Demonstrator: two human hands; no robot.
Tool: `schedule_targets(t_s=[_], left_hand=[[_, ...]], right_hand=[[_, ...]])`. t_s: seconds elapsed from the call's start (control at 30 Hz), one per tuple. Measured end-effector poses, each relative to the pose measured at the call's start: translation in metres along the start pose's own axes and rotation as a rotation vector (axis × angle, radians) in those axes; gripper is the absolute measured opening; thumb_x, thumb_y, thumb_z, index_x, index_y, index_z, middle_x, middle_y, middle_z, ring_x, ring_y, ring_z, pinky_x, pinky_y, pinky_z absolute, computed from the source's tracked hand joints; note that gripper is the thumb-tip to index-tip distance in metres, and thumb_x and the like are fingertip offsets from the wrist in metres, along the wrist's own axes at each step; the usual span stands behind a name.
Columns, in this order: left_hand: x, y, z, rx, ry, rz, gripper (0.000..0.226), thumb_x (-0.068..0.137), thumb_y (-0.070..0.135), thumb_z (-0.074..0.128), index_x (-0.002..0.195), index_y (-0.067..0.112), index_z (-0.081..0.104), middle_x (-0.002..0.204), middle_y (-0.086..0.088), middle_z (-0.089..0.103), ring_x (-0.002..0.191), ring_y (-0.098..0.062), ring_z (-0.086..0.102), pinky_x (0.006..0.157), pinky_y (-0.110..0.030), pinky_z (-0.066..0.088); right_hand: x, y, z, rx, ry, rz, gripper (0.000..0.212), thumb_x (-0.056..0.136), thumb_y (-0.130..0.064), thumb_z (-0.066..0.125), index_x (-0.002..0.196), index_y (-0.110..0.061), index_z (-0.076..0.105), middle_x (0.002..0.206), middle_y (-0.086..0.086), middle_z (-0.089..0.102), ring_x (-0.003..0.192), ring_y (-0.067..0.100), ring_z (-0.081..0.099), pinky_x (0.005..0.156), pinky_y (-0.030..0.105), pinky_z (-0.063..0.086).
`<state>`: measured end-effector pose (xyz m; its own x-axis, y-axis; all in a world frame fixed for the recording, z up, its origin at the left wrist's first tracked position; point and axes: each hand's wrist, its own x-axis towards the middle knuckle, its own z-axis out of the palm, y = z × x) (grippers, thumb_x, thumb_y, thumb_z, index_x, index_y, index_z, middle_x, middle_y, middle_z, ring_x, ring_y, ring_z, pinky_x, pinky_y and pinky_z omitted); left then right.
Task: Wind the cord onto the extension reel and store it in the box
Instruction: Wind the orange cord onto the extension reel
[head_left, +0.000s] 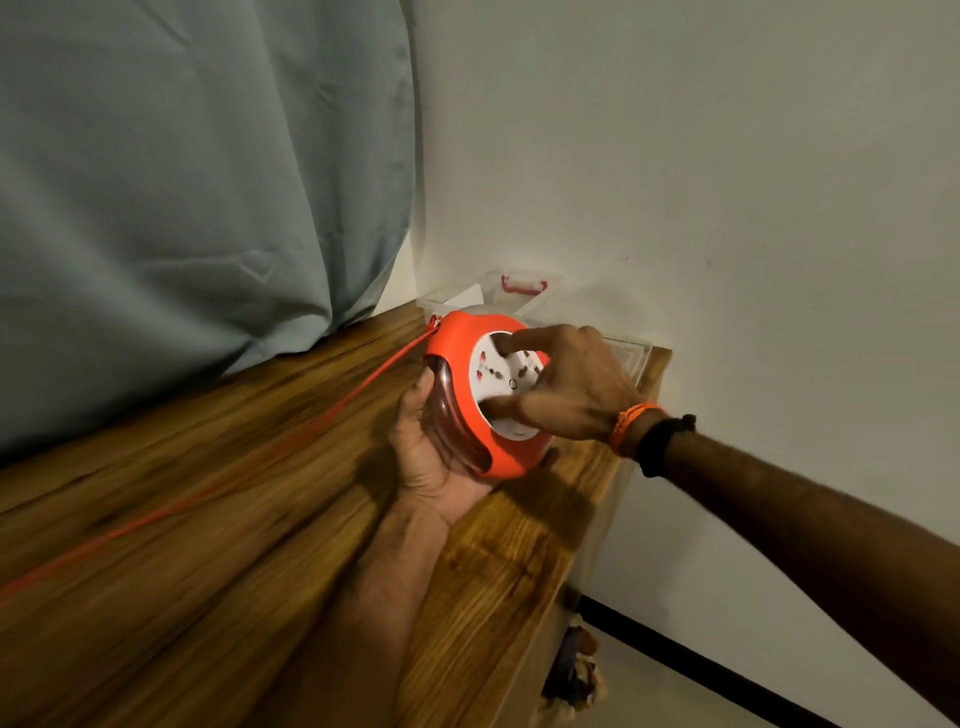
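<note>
Reel (485, 402), orange with a white socket face, sits tilted above the far right corner of the wooden desk (218, 519), cupped from below in the left hand (431, 457), whose fingers curl round its rim. Right hand (566, 387) lies on the socket face, thumb and forefinger spread and pressing it. Orange cord (208, 488) trails from the reel across the desk toward its near left edge. Clear box (519, 296) stands at the far corner, just behind the reel.

Dim warm light, motion-blurred tabletop (208, 519), soft shadows, wide-angle edge bending
</note>
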<state>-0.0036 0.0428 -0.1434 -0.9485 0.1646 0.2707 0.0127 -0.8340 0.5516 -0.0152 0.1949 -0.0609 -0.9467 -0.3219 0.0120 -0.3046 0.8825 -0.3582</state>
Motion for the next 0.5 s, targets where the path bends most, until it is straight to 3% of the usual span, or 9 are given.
schedule_targets(t_s=[0.07, 0.1, 0.13, 0.17, 0.23, 0.3, 0.4, 0.43, 0.5], left_hand=[[-0.002, 0.002, 0.007, 0.043, 0.056, 0.026, 0.091, 0.058, 0.047, 0.082, 0.137, 0.013, 0.054, 0.135, -0.02, 0.058, 0.122, -0.039, 0.055, 0.1, -0.062, 0.041], [-0.002, 0.002, 0.009, 0.049, 0.089, 0.038, 0.09, 0.056, 0.045, 0.084, 0.136, 0.013, 0.056, 0.13, -0.019, 0.061, 0.118, -0.038, 0.058, 0.096, -0.057, 0.047], [-0.002, 0.002, 0.007, 0.055, 0.092, 0.044, 0.09, 0.055, 0.044, 0.085, 0.134, 0.012, 0.057, 0.129, -0.018, 0.062, 0.117, -0.037, 0.059, 0.095, -0.054, 0.048], [-0.002, 0.002, 0.005, 0.056, 0.103, 0.054, 0.089, 0.055, 0.044, 0.086, 0.133, 0.011, 0.059, 0.128, -0.018, 0.062, 0.117, -0.037, 0.059, 0.095, -0.053, 0.049], [-0.001, 0.003, 0.003, 0.044, 0.065, 0.053, 0.081, 0.058, 0.044, 0.084, 0.128, 0.011, 0.063, 0.126, -0.018, 0.064, 0.116, -0.037, 0.06, 0.092, -0.053, 0.05], [-0.001, 0.004, 0.004, 0.041, 0.046, 0.053, 0.08, 0.06, 0.045, 0.082, 0.13, 0.012, 0.062, 0.129, -0.019, 0.062, 0.119, -0.038, 0.059, 0.092, -0.055, 0.049], [-0.001, 0.004, 0.005, 0.049, 0.042, 0.028, 0.089, 0.059, 0.048, 0.081, 0.137, 0.014, 0.055, 0.136, -0.019, 0.057, 0.122, -0.04, 0.055, 0.092, -0.059, 0.047], [-0.002, 0.004, 0.006, 0.054, 0.048, 0.023, 0.088, 0.059, 0.048, 0.081, 0.137, 0.014, 0.055, 0.136, -0.019, 0.057, 0.121, -0.04, 0.056, 0.091, -0.059, 0.047], [-0.002, 0.005, 0.003, 0.06, 0.053, 0.017, 0.088, 0.059, 0.049, 0.081, 0.136, 0.016, 0.056, 0.137, -0.019, 0.057, 0.121, -0.04, 0.057, 0.089, -0.059, 0.048]], right_hand=[[-0.007, -0.007, 0.002, 0.038, -0.146, 0.123, 0.046, 0.106, -0.006, 0.03, 0.147, 0.011, 0.017, 0.15, 0.035, 0.033, 0.141, 0.035, 0.035, 0.101, 0.024, 0.02], [0.001, -0.008, 0.006, 0.131, -0.151, 0.121, 0.042, 0.104, -0.003, 0.034, 0.141, 0.016, 0.029, 0.134, 0.043, 0.043, 0.129, 0.04, 0.046, 0.094, 0.032, 0.027], [0.015, -0.002, 0.011, 0.295, -0.073, 0.108, 0.035, 0.1, -0.003, 0.044, 0.127, 0.019, 0.052, 0.116, 0.042, 0.055, 0.105, 0.043, 0.06, 0.074, 0.043, 0.035], [0.031, 0.003, 0.018, 0.362, 0.017, 0.102, 0.029, 0.095, -0.009, 0.054, 0.108, 0.014, 0.068, 0.106, 0.041, 0.063, 0.08, 0.039, 0.063, 0.055, 0.042, 0.033], [0.033, 0.004, 0.028, 0.301, -0.023, 0.035, 0.029, 0.093, -0.018, 0.061, 0.103, 0.009, 0.07, 0.107, 0.03, 0.071, 0.065, 0.022, 0.051, 0.047, 0.025, 0.029], [0.031, 0.002, 0.025, 0.472, 0.008, 0.055, 0.036, 0.089, -0.032, 0.067, 0.089, 0.003, 0.07, 0.083, 0.023, 0.071, 0.045, 0.014, 0.04, 0.038, 0.021, 0.028], [0.026, -0.006, 0.004, 0.572, 0.074, 0.016, 0.041, 0.077, -0.051, 0.071, 0.075, -0.009, 0.072, 0.063, 0.011, 0.075, 0.032, 0.012, 0.046, 0.033, 0.014, 0.032], [0.023, -0.005, 0.0, 0.488, 0.118, -0.045, 0.038, 0.078, -0.052, 0.07, 0.078, -0.015, 0.072, 0.062, 0.004, 0.076, 0.036, 0.008, 0.055, 0.035, 0.015, 0.038], [0.015, 0.001, -0.008, 0.264, 0.252, -0.172, 0.035, 0.079, -0.054, 0.069, 0.093, -0.022, 0.07, 0.07, -0.003, 0.078, 0.059, 0.006, 0.07, 0.055, 0.022, 0.055]])
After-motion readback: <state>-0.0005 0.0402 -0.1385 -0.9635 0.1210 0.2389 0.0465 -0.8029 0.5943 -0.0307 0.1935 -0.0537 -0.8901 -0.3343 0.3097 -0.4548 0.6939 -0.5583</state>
